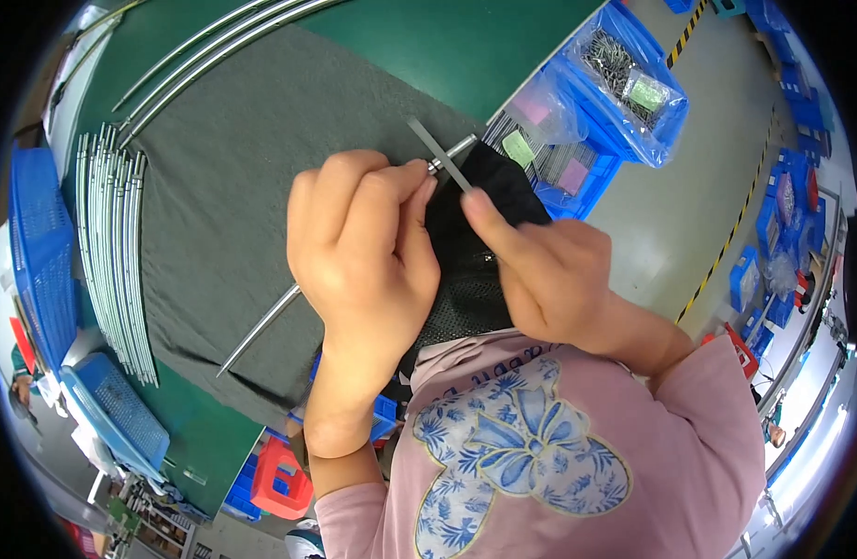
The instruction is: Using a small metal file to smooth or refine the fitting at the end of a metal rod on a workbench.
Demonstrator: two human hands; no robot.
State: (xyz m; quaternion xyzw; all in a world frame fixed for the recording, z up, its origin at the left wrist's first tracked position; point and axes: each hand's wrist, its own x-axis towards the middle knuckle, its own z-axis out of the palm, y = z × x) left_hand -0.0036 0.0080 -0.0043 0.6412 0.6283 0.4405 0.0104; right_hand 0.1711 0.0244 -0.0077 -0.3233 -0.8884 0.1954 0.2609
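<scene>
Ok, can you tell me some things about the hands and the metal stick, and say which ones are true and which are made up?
1. The left hand grips a thin metal rod. True.
2. The right hand is resting flat on the grey mat. False: it is raised, pinching a flat metal strip at the rod's top end.
3. A row of metal rods lies at the left side of the mat. True.
4. The bins beyond the hands are red. False: they are blue, with clear bags of small parts in them.
5. A piece of black cloth lies under the hands. True.
</scene>
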